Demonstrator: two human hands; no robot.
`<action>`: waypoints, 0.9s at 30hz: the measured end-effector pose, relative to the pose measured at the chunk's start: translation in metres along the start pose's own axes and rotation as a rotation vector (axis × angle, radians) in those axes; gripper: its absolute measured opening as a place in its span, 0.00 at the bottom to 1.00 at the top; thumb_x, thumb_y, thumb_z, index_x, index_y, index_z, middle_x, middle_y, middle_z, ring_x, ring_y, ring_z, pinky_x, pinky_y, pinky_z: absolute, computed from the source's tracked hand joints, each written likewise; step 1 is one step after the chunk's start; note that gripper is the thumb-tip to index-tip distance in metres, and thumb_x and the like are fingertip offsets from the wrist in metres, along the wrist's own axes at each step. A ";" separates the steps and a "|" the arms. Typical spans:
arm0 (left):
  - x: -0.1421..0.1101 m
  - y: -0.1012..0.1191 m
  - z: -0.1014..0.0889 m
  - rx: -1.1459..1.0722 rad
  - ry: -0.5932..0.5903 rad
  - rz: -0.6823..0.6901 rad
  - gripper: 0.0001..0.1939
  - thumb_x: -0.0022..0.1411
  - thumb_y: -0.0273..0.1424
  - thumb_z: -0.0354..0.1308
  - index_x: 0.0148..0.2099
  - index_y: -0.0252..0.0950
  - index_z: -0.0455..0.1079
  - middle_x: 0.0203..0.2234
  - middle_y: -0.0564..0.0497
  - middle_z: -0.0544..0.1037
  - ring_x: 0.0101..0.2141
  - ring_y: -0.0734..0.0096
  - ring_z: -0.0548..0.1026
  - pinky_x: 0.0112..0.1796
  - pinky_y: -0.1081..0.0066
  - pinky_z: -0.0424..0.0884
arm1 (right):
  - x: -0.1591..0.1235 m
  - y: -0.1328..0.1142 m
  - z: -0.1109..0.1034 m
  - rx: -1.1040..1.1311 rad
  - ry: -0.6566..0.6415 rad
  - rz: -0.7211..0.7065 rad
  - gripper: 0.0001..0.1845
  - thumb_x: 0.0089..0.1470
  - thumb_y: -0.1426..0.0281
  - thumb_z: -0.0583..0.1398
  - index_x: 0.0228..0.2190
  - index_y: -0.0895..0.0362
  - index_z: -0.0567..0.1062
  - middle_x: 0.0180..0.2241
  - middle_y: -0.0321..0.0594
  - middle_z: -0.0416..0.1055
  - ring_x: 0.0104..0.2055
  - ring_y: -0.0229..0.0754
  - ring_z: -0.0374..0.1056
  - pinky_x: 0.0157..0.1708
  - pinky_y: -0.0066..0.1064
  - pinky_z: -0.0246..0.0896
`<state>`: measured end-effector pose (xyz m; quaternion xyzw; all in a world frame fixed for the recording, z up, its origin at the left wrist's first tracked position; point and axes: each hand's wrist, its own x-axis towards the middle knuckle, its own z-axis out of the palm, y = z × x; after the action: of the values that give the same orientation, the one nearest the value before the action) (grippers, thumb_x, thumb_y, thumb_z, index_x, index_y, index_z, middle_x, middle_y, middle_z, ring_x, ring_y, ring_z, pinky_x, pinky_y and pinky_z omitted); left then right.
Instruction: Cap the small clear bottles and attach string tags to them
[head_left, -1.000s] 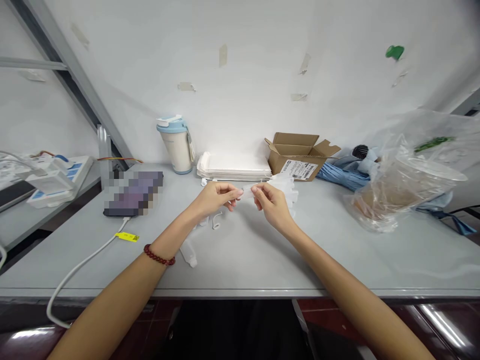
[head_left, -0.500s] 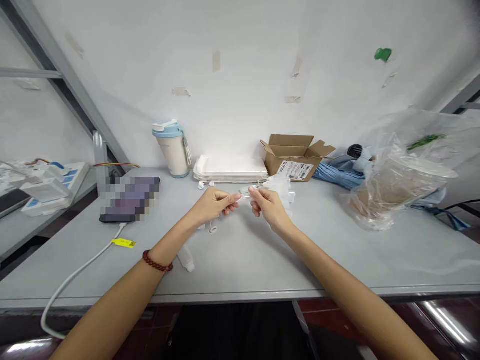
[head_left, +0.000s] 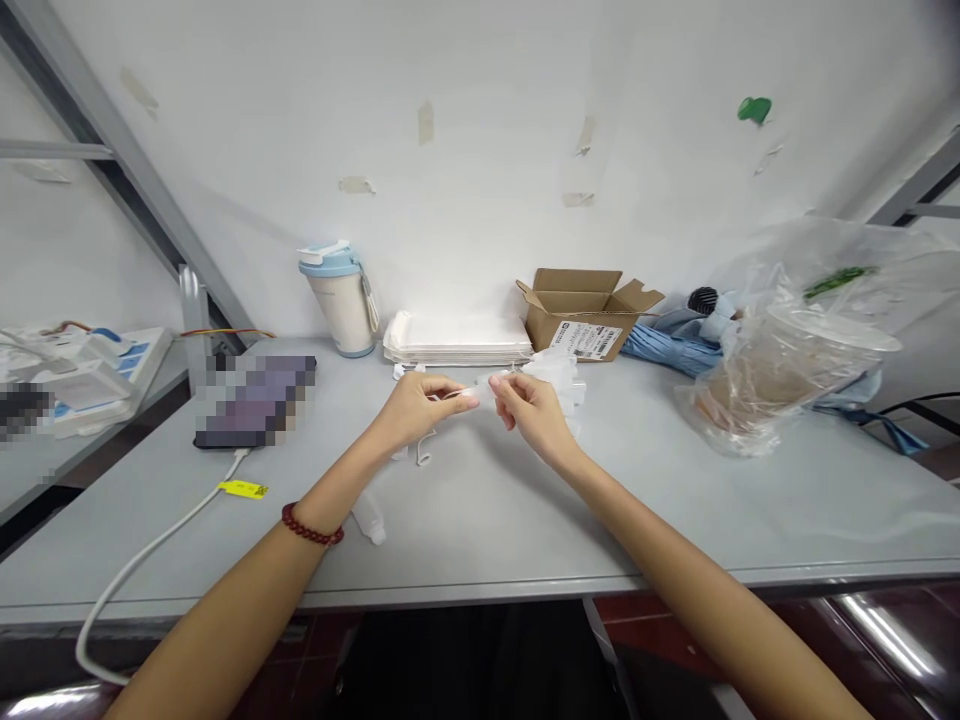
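Note:
My left hand (head_left: 424, 408) is closed in a pinch above the middle of the table. Between thumb and forefinger is the tip of a thin white cord (head_left: 466, 392); a curled white length (head_left: 424, 455) shows below this hand. A short gap to the right, my right hand (head_left: 527, 405) is also pinched, its fingertips facing the left ones. What it holds, if anything, is too small to tell. Translucent white plastic pieces (head_left: 568, 385) lie just behind the right hand. Nearer me, by the left wrist, rests a white strip-like piece (head_left: 370, 522).
A stack of white flat packets (head_left: 457, 335) and an open cardboard box (head_left: 574, 315) stand by the wall. On the left are a cup (head_left: 341, 305) and a phone (head_left: 259, 400) with its cable. A plastic-wrapped tub (head_left: 795, 370) and blue cloth (head_left: 667, 345) occupy the right.
The fingertips have drawn slightly apart, and the clear-and-white bit that spanned them no longer does. The whole view has shifted a little.

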<state>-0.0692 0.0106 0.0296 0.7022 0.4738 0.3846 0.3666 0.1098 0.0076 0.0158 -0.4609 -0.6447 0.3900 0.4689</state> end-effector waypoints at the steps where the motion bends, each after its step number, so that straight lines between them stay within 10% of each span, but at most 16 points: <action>1: 0.001 0.000 -0.002 -0.020 -0.015 -0.013 0.16 0.50 0.42 0.62 0.29 0.32 0.76 0.22 0.52 0.74 0.24 0.76 0.66 0.25 0.75 0.62 | -0.001 0.000 0.000 -0.048 0.005 -0.034 0.20 0.54 0.54 0.55 0.25 0.59 0.69 0.19 0.33 0.65 0.18 0.32 0.58 0.21 0.26 0.53; 12: 0.004 -0.004 -0.003 -0.289 -0.117 -0.185 0.21 0.55 0.47 0.57 0.26 0.31 0.69 0.22 0.52 0.70 0.21 0.77 0.66 0.26 0.72 0.66 | -0.001 0.002 0.000 -0.328 -0.001 -0.334 0.12 0.56 0.67 0.54 0.40 0.59 0.70 0.27 0.38 0.69 0.27 0.36 0.62 0.28 0.27 0.57; 27: 0.002 0.000 -0.004 -0.067 -0.072 -0.013 0.15 0.50 0.41 0.62 0.33 0.33 0.75 0.27 0.49 0.77 0.31 0.69 0.72 0.34 0.70 0.68 | -0.003 0.003 0.001 -0.310 0.032 -0.183 0.19 0.55 0.61 0.54 0.17 0.56 0.61 0.16 0.30 0.54 0.21 0.33 0.51 0.23 0.27 0.46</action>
<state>-0.0727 0.0130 0.0314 0.7000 0.4516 0.3723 0.4092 0.1098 0.0054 0.0120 -0.4733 -0.7287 0.2342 0.4361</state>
